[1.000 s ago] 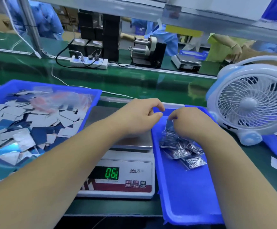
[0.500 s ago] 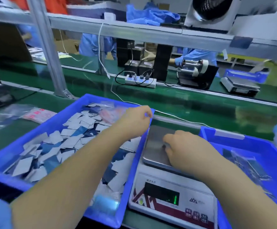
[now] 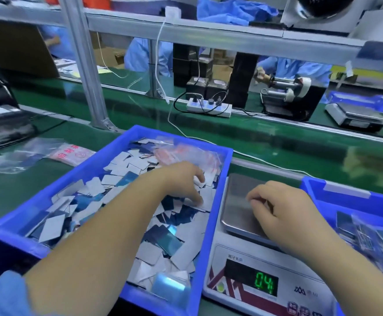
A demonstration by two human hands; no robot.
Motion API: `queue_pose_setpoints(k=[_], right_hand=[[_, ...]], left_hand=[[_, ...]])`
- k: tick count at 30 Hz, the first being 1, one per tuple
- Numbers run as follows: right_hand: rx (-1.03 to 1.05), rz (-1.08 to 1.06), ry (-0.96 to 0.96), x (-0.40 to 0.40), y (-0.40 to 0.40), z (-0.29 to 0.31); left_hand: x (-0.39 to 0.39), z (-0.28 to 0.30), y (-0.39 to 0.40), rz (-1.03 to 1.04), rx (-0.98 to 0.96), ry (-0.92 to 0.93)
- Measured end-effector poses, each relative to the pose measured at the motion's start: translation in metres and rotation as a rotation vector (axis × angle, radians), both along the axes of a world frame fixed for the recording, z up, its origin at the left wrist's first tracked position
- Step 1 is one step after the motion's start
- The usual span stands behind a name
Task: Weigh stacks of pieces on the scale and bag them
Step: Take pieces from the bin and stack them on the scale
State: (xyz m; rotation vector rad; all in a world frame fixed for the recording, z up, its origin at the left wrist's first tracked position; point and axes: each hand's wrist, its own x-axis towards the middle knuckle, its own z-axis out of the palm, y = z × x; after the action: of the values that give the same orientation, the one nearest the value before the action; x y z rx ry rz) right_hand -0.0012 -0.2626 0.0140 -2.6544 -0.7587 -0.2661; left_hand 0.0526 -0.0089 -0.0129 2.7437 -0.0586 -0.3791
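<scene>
A large blue tray (image 3: 90, 179) heaped with white and blue pieces (image 3: 122, 169) is set at the left of the green table (image 3: 277, 142), with the scale (image 3: 238, 215) just to its right. The left hand (image 3: 181, 181) is lowered into the pieces, fingers spread and touching them. The right hand (image 3: 277, 208) is held over the scale's steel pan, its loosely curled fingers holding nothing visible.
</scene>
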Motion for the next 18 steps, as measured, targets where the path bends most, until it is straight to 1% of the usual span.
queue_pose_setpoints(k=[6, 8, 11, 15, 18], right_hand=[[0.044, 0.033, 0.021, 0.001, -0.002, -0.004], [0.054, 0.039, 0.034, -0.001, 0.000, -0.004], [0.054, 0.049, 0.043, -0.004, 0.000, -0.004], [0.081, 0.053, 0.061, -0.004, 0.001, -0.004], [0.104, 0.055, 0.071, -0.004, 0.000, -0.003]], left_hand=[[-0.007, -0.005, -0.010, -0.120, 0.189, 0.143], [-0.010, -0.005, -0.012, -0.128, 0.170, 0.157], [-0.012, -0.001, -0.014, -0.090, 0.083, 0.182], [-0.012, -0.003, -0.016, -0.083, 0.083, 0.147], [-0.013, -0.003, -0.014, -0.077, 0.054, 0.173]])
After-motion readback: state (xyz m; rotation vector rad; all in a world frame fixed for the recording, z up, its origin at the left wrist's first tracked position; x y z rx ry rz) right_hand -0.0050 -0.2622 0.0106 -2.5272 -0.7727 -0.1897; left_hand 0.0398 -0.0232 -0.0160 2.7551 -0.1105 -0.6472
